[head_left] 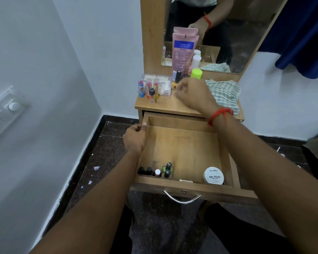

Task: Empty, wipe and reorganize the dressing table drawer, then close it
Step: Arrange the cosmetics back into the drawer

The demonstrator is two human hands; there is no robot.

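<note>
I am steadying the drawer with my left hand, whose fingers are curling over the top of its left wall near the back corner, thumb on the inner face, so that hand is gripping the wall itself. The drawer is standing pulled well out from under the table, its wooden floor mostly bare, with a short row of nail polish bottles lined up along the front wall at the left and a white nail polish remover tub at the front right. My right hand is reaching over the table top toward the cluster by the mirror: lipsticks, a clear plastic case, a pink tube and a green-capped bottle. The fingers are blurring and loosely curled; I cannot tell whether they are pinching anything. A striped cloth is lying crumpled just beside that hand. I am judging this as the restocking stage, so the sound way is to be taking one upright item at a time, lifting it clear of its neighbours rather than dragging, since the lipsticks are standing close and would topple together. I would be filling along the front row first, keeping tall pieces upright against a wall, and holding the drawer still while each one is going in.
</note>
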